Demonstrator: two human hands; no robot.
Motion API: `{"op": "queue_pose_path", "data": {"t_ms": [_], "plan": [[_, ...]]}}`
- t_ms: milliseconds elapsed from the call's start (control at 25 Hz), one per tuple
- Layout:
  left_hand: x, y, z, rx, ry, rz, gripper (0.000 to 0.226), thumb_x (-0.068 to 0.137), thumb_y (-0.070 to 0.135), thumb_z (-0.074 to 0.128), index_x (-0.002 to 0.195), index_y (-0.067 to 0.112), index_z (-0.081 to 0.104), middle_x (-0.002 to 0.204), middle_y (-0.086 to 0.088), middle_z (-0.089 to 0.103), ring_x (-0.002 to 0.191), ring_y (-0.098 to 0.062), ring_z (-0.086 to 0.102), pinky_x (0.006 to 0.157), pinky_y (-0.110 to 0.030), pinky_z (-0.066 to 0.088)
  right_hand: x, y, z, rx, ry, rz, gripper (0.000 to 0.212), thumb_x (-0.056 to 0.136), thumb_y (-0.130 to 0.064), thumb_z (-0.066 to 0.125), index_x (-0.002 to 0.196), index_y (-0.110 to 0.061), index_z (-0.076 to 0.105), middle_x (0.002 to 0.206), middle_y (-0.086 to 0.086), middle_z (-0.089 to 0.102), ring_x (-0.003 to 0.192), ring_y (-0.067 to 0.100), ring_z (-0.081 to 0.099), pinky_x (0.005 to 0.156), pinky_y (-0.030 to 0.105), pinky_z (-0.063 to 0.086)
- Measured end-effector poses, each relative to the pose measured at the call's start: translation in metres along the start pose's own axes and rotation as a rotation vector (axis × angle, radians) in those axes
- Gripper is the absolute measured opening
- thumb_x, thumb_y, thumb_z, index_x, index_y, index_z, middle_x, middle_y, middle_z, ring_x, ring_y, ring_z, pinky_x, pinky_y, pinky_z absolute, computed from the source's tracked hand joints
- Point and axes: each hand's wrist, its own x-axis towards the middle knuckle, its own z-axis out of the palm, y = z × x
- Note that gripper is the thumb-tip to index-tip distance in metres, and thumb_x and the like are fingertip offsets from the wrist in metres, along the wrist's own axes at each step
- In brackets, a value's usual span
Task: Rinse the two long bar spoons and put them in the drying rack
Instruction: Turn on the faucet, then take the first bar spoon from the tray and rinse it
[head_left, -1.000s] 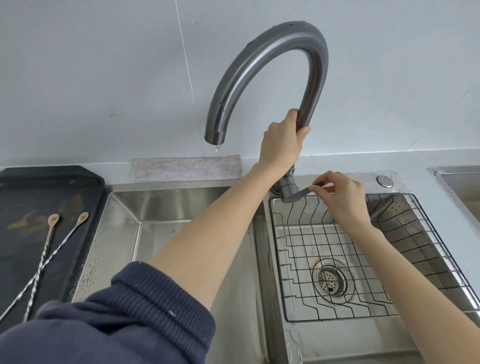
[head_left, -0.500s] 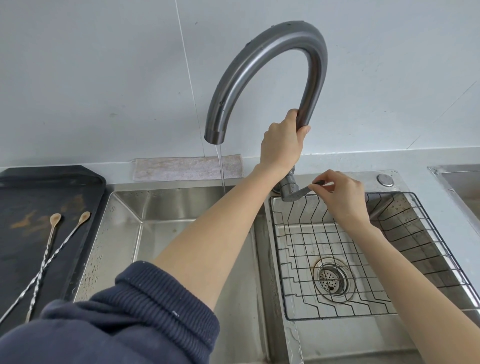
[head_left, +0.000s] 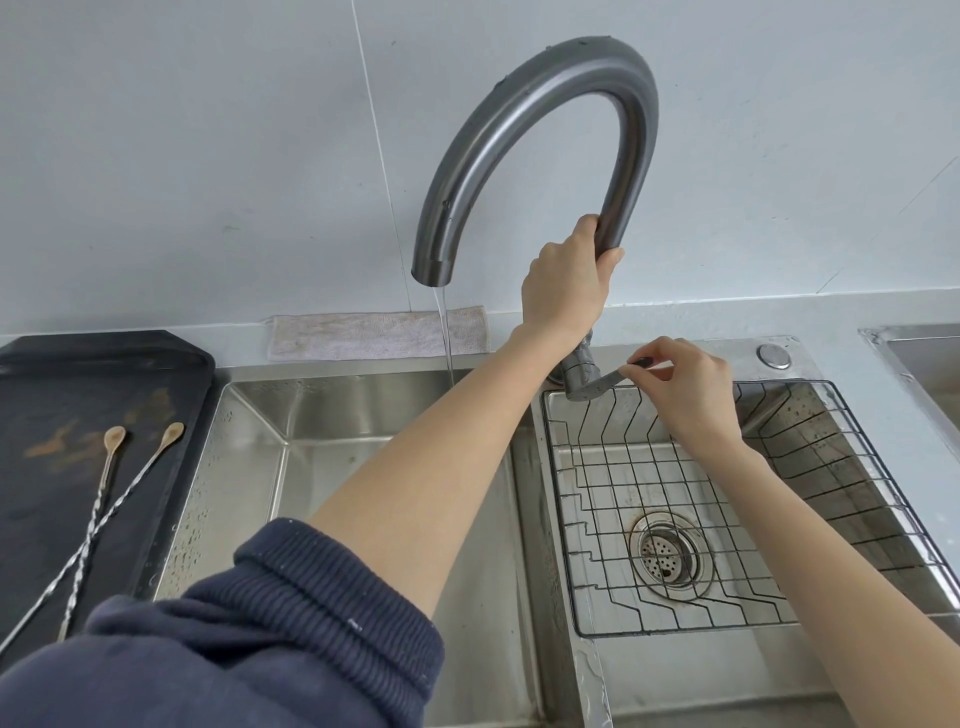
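Two long bar spoons with twisted steel stems and gold bowls, one (head_left: 103, 486) and the other (head_left: 130, 491), lie crossed on a black tray (head_left: 47, 395) at the left. My left hand (head_left: 566, 283) grips the lower neck of the arched grey faucet (head_left: 524, 124). My right hand (head_left: 680, 387) pinches the faucet lever (head_left: 605, 383) at its base. A thin stream of water (head_left: 445, 338) falls from the spout into the left sink basin (head_left: 249, 467). The black wire drying rack (head_left: 857, 499) sits in the right basin.
A drain strainer (head_left: 667, 556) shows under the rack. A folded grey cloth (head_left: 374, 335) lies on the ledge behind the left basin. A round button (head_left: 772, 356) sits on the sink deck at the right; another steel basin edge (head_left: 914, 343) shows far right.
Water started running from the spout, which only dripped a second ago. Both hands have stayed on the faucet.
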Motion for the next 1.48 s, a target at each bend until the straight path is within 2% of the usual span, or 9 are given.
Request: {"op": "queue_pose_path", "data": {"t_ms": [120,240,320,400,480,600,800,1240,1480], "plan": [[-0.001,0.002,-0.004,-0.028,-0.041,-0.021,0.037,0.093,0.025,0.048,0.128,0.011,0.046,0.112,-0.013,0.067,0.103,-0.031,0.061,0.083,-0.042,0.049,0.0,-0.004,-0.003,-0.064,-0.032,-0.001,0.011,0.084,-0.017,0.064,0.09,-0.009,0.067,0.097,0.01,0.07,0.09,0.027,0.066,0.073,0.03,0.048],[-0.015,0.004,-0.011,0.013,-0.096,-0.002,0.047,0.093,0.022,0.048,0.137,0.01,0.035,0.119,-0.012,0.063,0.103,-0.031,0.061,0.086,-0.042,0.049,-0.008,-0.013,-0.005,-0.179,-0.074,0.016,0.028,0.088,-0.026,0.057,0.114,-0.016,0.062,0.115,0.003,0.066,0.103,0.028,0.06,0.074,0.034,0.044],[-0.029,0.003,-0.014,0.087,-0.139,0.037,0.054,0.093,0.023,0.047,0.142,0.01,0.027,0.128,-0.011,0.058,0.109,-0.031,0.058,0.089,-0.043,0.048,-0.015,-0.018,-0.006,-0.234,-0.098,-0.017,0.041,0.089,-0.027,0.056,0.128,-0.016,0.053,0.129,0.005,0.059,0.118,0.029,0.053,0.088,0.037,0.043],[-0.046,-0.001,-0.018,0.124,-0.188,0.062,0.058,0.093,0.026,0.046,0.144,0.011,0.024,0.139,-0.008,0.049,0.119,-0.028,0.053,0.096,-0.042,0.045,-0.022,-0.021,-0.006,-0.266,-0.094,-0.095,0.049,0.089,-0.025,0.057,0.135,-0.013,0.046,0.141,0.008,0.05,0.136,0.025,0.039,0.109,0.041,0.031],[-0.066,-0.008,-0.023,0.106,-0.201,0.082,0.055,0.093,0.027,0.046,0.143,0.013,0.029,0.14,-0.005,0.05,0.121,-0.025,0.053,0.097,-0.039,0.044,-0.031,-0.025,-0.005,-0.274,-0.102,-0.131,0.054,0.088,-0.025,0.058,0.139,-0.013,0.041,0.148,0.008,0.041,0.143,0.021,0.027,0.117,0.042,0.021],[-0.102,-0.022,-0.038,0.078,-0.223,0.081,0.049,0.094,0.024,0.046,0.14,0.014,0.034,0.134,-0.004,0.055,0.114,-0.022,0.056,0.092,-0.033,0.044,-0.052,-0.033,0.003,-0.3,-0.136,-0.131,0.062,0.089,-0.028,0.057,0.144,-0.016,0.03,0.154,0.005,0.03,0.145,0.019,0.019,0.118,0.041,0.015],[-0.149,-0.051,-0.064,0.22,-0.256,0.083,0.052,0.095,0.029,0.044,0.143,0.014,0.03,0.145,-0.005,0.045,0.13,-0.022,0.045,0.104,-0.037,0.038,-0.091,-0.047,0.022,-0.36,-0.216,-0.143,0.07,0.089,-0.033,0.055,0.147,-0.018,0.019,0.157,0.002,0.021,0.147,0.019,0.012,0.119,0.04,0.01],[-0.206,-0.149,-0.131,0.488,-0.182,-0.08,0.064,0.09,0.047,0.045,0.144,0.02,0.026,0.153,-0.002,0.033,0.142,-0.02,0.026,0.115,-0.043,0.025,-0.143,-0.108,0.071,-0.402,-0.398,-0.221,0.07,0.09,-0.038,0.05,0.148,-0.021,0.014,0.158,0.001,0.018,0.147,0.021,0.008,0.12,0.043,0.005],[-0.23,-0.196,-0.177,0.473,-0.12,-0.212,0.064,0.089,0.043,0.049,0.143,0.015,0.029,0.15,-0.004,0.037,0.139,-0.02,0.033,0.112,-0.039,0.028,-0.15,-0.154,0.108,-0.393,-0.499,-0.36,0.066,0.091,-0.036,0.049,0.147,-0.019,0.019,0.156,0.0,0.025,0.146,0.018,0.014,0.119,0.037,0.009]]}}
